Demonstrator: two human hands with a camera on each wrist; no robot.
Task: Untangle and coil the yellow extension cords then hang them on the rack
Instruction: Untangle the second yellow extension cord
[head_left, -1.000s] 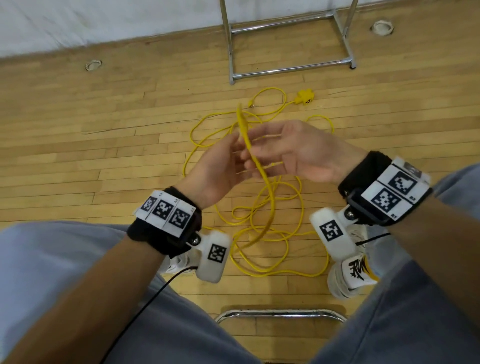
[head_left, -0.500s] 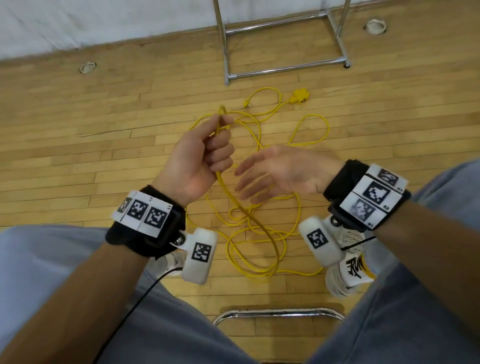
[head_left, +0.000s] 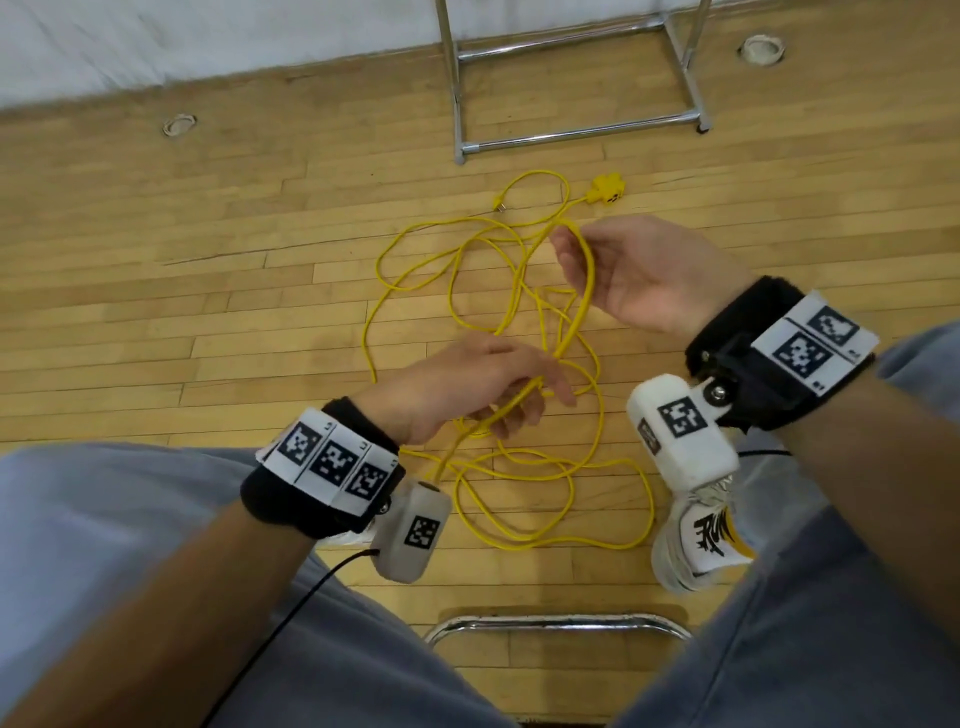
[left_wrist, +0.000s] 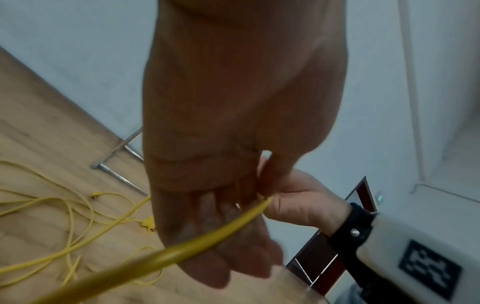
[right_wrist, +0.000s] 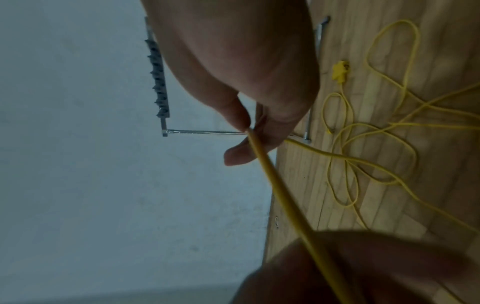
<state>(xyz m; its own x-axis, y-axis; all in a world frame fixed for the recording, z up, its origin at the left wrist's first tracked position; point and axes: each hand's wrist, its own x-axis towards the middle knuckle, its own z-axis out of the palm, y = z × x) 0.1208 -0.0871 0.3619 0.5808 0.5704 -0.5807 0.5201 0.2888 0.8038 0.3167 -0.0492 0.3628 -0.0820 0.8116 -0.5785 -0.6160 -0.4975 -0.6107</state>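
A stretch of cord (head_left: 579, 306) is pinched by the right hand (head_left: 641, 270) and gripped by the left hand (head_left: 467, 387), seemingly to form a coil above the floor tangle.

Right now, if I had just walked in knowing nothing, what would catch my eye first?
Probably the bright yellow extension cord sprawled in tangled loops across the wooden floor. Above it, the right hand pinches a raised stretch of the cord, which runs down through the fingers of the left hand. Behind, near the wall, stands the foot of a shiny metal rack, with nothing hanging on the part in view.
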